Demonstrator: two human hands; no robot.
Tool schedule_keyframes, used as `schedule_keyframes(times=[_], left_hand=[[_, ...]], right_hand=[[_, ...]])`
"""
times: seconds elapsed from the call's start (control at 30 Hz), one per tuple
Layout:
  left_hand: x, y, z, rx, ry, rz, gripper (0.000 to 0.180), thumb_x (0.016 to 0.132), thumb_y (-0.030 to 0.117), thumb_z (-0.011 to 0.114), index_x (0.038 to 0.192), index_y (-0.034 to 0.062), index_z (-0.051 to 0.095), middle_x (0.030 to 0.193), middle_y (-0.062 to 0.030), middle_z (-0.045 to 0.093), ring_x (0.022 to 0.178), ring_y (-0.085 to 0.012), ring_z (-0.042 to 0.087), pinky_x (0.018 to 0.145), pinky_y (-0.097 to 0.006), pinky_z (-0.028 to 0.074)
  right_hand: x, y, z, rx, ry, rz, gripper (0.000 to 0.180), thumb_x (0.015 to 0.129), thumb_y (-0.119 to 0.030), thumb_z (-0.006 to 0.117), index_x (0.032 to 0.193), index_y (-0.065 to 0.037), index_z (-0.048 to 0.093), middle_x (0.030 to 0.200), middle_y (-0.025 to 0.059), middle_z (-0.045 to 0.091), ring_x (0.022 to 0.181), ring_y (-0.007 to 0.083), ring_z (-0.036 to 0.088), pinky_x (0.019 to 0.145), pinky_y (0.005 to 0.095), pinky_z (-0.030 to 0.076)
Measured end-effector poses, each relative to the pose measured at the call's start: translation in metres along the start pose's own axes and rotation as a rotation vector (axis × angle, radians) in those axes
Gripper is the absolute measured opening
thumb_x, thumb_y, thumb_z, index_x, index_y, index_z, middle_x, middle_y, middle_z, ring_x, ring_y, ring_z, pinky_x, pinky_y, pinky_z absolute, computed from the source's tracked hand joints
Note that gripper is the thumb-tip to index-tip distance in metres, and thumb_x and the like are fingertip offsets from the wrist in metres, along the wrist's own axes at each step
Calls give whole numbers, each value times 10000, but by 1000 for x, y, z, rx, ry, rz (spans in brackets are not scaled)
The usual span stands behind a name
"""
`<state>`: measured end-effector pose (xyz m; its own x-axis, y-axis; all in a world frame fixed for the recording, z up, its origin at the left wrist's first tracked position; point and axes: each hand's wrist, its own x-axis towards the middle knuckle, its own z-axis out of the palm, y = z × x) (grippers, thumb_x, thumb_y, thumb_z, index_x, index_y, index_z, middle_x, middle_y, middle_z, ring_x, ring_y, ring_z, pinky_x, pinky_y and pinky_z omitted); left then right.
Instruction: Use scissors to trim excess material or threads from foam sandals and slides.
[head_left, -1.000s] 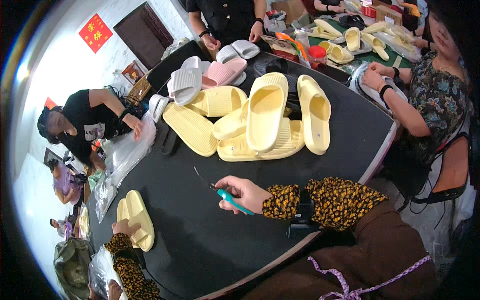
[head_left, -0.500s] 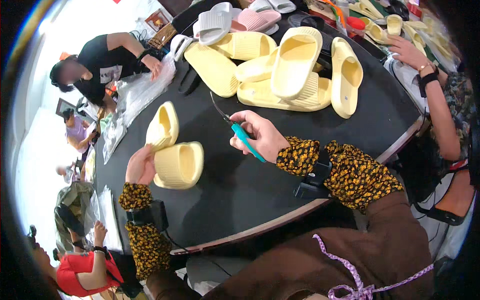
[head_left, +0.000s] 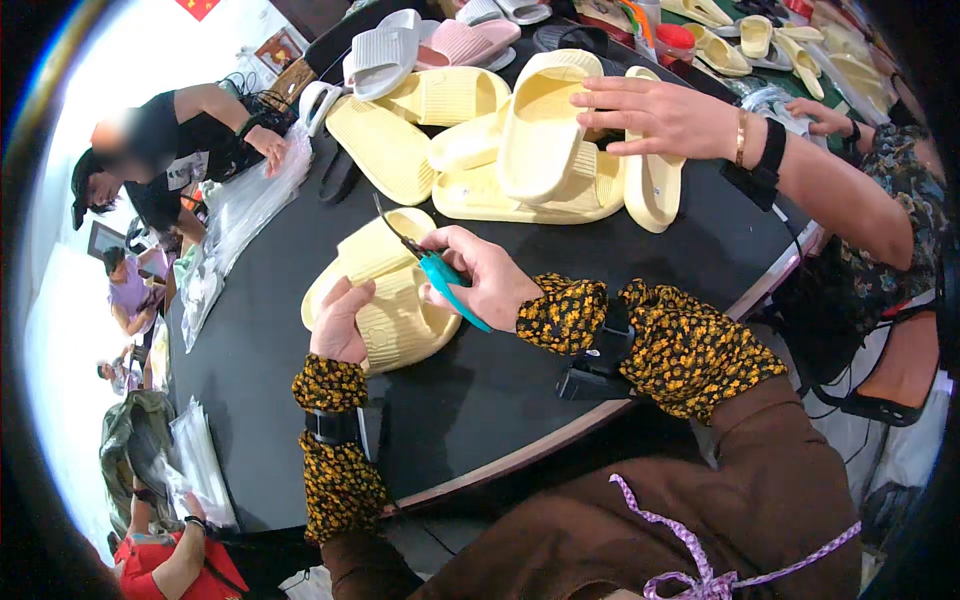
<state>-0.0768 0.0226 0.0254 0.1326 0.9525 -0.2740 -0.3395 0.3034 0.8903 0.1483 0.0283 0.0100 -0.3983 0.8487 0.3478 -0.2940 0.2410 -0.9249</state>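
Note:
My left hand (head_left: 341,321) is closed on a pair of pale yellow slippers, its thumb and fingers at their ribbed straps. One yellow slipper (head_left: 418,318) lies in front, with the other slipper (head_left: 365,245) behind it. Just right of them, my right hand (head_left: 485,283) grips a teal-handled tool (head_left: 447,287) with a long, thin, dark, curved tip. That tip points up and left, across the far edge of the slippers. Whether it touches them I cannot tell.
Beyond my hands lies a pile of yellow slippers (head_left: 545,190), with grey slippers (head_left: 385,52) and pink slippers (head_left: 465,42) behind. A co-worker's hand (head_left: 645,118) from the right touches the pile. Another person at the left handles clear plastic bags (head_left: 255,215).
My left hand has brought the two slippers rightward and together, close to the tool in my right hand. A co-worker's hand has come in from the right onto the pile.

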Motion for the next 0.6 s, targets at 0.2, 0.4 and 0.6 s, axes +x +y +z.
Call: schedule_keyframes(times=[0.2,0.4,0.6], left_hand=[[-23,29,31,-77,82,401,442,838,-25,430,1275,-18,361,1235,-160,484,1118,-274,507,944,-415,423],[-40,20,45,1,184,500,474,833,-31,458,1291,-12,337,1240,-142,474,1132,-248,488,944,-370,403],[-44,20,36,301,234,701,563,767,-44,443,1312,-6,309,1241,-147,460,1135,-252,473,954,-346,378]], right_hand=[[0,-2,-5,-167,30,-42,418,765,-131,677,1093,2,454,753,89,596,691,123,578,643,284,471],[-2,-11,-2,-400,-107,134,434,761,-149,665,1124,-61,445,845,111,620,737,161,611,686,310,482],[-2,-2,-2,-570,-130,131,378,780,-153,634,1101,-72,452,788,89,631,713,192,626,636,328,491]])
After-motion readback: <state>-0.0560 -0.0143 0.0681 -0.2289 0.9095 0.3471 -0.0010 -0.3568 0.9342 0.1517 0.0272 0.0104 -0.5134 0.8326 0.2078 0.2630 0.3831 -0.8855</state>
